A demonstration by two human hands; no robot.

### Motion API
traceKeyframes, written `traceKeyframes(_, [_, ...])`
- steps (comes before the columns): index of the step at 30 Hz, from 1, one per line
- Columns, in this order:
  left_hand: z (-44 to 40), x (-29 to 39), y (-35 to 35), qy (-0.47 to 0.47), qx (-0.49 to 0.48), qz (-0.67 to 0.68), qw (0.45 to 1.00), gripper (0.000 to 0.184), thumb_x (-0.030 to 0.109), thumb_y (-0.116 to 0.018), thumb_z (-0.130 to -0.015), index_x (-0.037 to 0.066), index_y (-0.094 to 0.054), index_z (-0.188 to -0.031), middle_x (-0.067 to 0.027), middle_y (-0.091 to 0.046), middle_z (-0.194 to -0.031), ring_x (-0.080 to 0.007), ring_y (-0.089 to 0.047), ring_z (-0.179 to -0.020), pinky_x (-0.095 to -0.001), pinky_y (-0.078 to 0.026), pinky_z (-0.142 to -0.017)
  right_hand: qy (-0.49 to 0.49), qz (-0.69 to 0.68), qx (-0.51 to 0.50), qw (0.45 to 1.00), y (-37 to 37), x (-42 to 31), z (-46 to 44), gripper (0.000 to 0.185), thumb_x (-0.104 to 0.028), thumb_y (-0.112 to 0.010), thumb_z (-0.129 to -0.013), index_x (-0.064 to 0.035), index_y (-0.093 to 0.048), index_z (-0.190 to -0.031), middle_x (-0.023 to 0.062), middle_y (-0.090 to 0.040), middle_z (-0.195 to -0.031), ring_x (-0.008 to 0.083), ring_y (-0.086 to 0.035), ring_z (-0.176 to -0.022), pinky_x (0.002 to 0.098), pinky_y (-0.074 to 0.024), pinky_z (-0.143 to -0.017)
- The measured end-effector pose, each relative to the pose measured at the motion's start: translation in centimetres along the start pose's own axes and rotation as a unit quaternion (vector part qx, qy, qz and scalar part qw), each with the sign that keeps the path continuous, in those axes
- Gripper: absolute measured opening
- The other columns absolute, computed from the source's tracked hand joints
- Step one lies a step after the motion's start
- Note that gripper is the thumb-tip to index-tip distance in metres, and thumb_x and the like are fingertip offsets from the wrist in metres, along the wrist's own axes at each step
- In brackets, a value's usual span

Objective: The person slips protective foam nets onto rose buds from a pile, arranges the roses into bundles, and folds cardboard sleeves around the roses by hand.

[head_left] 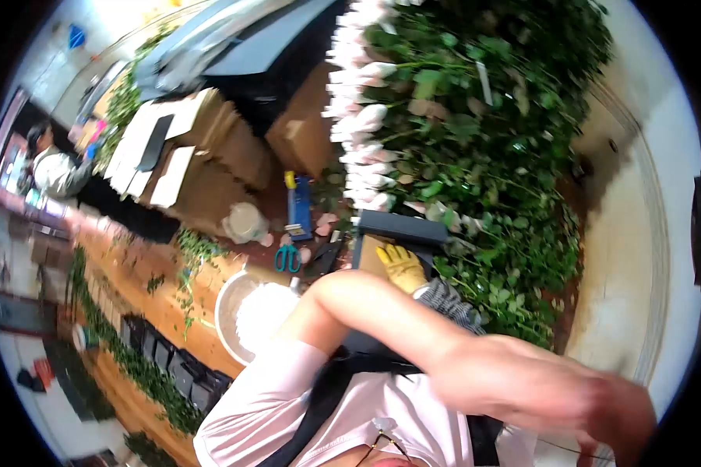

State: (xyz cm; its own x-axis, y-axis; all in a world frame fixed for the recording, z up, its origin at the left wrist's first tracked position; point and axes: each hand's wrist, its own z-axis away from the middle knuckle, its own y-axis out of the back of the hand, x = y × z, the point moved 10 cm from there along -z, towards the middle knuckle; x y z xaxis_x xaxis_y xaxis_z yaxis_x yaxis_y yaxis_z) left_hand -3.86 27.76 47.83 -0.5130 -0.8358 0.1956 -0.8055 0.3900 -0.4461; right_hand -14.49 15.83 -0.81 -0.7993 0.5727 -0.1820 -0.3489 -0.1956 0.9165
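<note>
My bare left arm crosses in front of my body, and my left hand (611, 412) is at the lower right, smeared by motion. Its fingers cannot be made out. My right hand (403, 268), in a yellow glove with a striped grey sleeve, lies with fingers spread over a brown cardboard surface (375, 255), beside a dark grey box-like holder (401, 227). Part of the right arm is hidden under the left forearm. Just beyond is a large pile of pale pink roses (366, 121), their leafy green stems (483, 163) stretching to the right.
Teal-handled scissors (287, 259), a blue tool (301, 214) and a white roll (246, 223) lie left of the holder. A white bucket (227, 311) stands near my left elbow. Cardboard stacks (230, 144) rise behind. Black crates (171, 362) and another person (54, 173) are left. A wall (627, 202) bounds the right.
</note>
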Motion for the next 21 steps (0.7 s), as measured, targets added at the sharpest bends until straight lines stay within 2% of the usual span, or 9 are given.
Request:
traceKeyframes(4, [1.2,-6.5,-1.8,0.165,0.026,0.236,0.957,0.053,0.033,-0.035,-0.108,-0.009,-0.045,-0.139,-0.0230,-0.054,-0.139,-0.0279,-0.054,-0.127,-0.0397,-0.042,-0.108,0.008,0.031,0.079,0.996,1.3,-0.8,0.5,0.094,-0.054,-0.070,-0.078,-0.0070,-0.032,-0.151,0.0177,-0.040,-0.151,0.0340,-0.037,-0.139,0.0463,-0.0284,-0.115])
traceKeyframes(5, [3.3,-8.2,-0.8,0.172,0.020,0.165,0.971,0.054,0.032,-0.033,-0.109,-0.013,-0.045,-0.138,-0.0205,-0.054,-0.138,-0.0244,-0.052,-0.127,-0.0356,-0.041,-0.107,0.001,0.021,0.041,0.999,0.2,-0.2,0.0,0.097,-0.053,-0.072,-0.077,-0.0073,-0.030,-0.151,0.0183,-0.038,-0.153,0.0347,-0.036,-0.140,0.0462,-0.0280,-0.115])
traceKeyframes(6, [5.3,-8.3,0.6,0.130,-0.024,-0.117,0.984,0.051,0.037,-0.039,-0.106,-0.004,-0.058,-0.127,-0.0225,-0.066,-0.119,-0.0283,-0.065,-0.109,-0.0402,-0.051,-0.092,0.003,0.007,0.022,1.000,2.2,-0.8,1.0,0.101,-0.053,-0.073,-0.075,-0.0070,-0.028,-0.152,0.0187,-0.035,-0.155,0.0347,-0.036,-0.140,0.0468,-0.0285,-0.115])
traceKeyframes(7, [7.6,-8.6,2.2,0.215,-0.053,-0.164,0.961,0.036,0.020,-0.040,-0.108,-0.008,-0.055,-0.125,-0.0120,-0.066,-0.111,-0.0223,-0.063,-0.100,-0.0341,-0.049,-0.092,0.002,0.020,0.037,0.999,2.5,-0.9,1.3,0.091,-0.050,-0.069,-0.079,-0.0078,-0.032,-0.151,0.0185,-0.039,-0.152,0.0352,-0.038,-0.138,0.0476,-0.0311,-0.112])
traceKeyframes(10, [14.0,-4.6,6.8,0.337,0.114,-0.043,0.934,0.042,0.024,-0.033,-0.110,-0.006,-0.050,-0.135,-0.0173,-0.061,-0.130,-0.0216,-0.053,-0.128,-0.0337,-0.038,-0.112,-0.013,0.033,0.053,0.998,4.1,-1.5,2.3,0.076,-0.040,-0.068,-0.089,-0.0081,-0.036,-0.150,0.0158,-0.045,-0.147,0.0301,-0.042,-0.138,0.0453,-0.0343,-0.112])
traceKeyframes(12, [23.1,-2.2,12.1,0.442,0.194,-0.227,0.846,0.046,0.025,-0.032,-0.110,-0.003,-0.037,-0.146,-0.0166,-0.049,-0.145,-0.0205,-0.045,-0.136,-0.0346,-0.034,-0.115,-0.021,-0.018,0.114,0.993,1.1,-0.1,1.0,0.075,-0.041,-0.068,-0.081,-0.0146,-0.041,-0.146,0.0131,-0.044,-0.147,0.0292,-0.043,-0.135,0.0468,-0.0352,-0.109])
traceKeyframes(13, [29.4,-0.7,13.5,0.459,0.308,-0.230,0.801,0.040,0.026,-0.042,-0.107,0.000,-0.050,-0.136,-0.0123,-0.054,-0.140,-0.0191,-0.049,-0.132,-0.0320,-0.037,-0.112,-0.004,-0.067,0.165,0.984,0.6,0.4,0.2,0.074,-0.041,-0.068,-0.073,-0.0210,-0.045,-0.141,0.0103,-0.043,-0.148,0.0284,-0.044,-0.132,0.0484,-0.0362,-0.105])
traceKeyframes(15, [35.1,3.1,13.7,0.509,0.342,-0.281,0.739,0.028,0.027,-0.055,-0.100,0.009,-0.071,-0.116,-0.0060,-0.061,-0.134,-0.0172,-0.054,-0.125,-0.0314,-0.041,-0.106,-0.029,-0.011,0.108,0.994,2.2,-0.1,0.5,0.070,-0.041,-0.064,-0.079,-0.0163,-0.044,-0.142,0.0092,-0.046,-0.144,0.0302,-0.044,-0.131,0.0482,-0.0370,-0.104])
traceKeyframes(21, [44.5,4.1,16.6,0.602,0.336,-0.539,0.484,0.025,0.024,-0.057,-0.097,0.007,-0.069,-0.111,-0.0070,-0.063,-0.121,-0.0182,-0.058,-0.110,-0.0318,-0.046,-0.095,0.004,-0.005,0.190,0.982,-7.8,2.0,-4.5,0.094,-0.048,-0.075,-0.075,-0.0150,-0.032,-0.152,0.0115,-0.039,-0.149,0.0328,-0.040,-0.134,0.0516,-0.0312,-0.111])
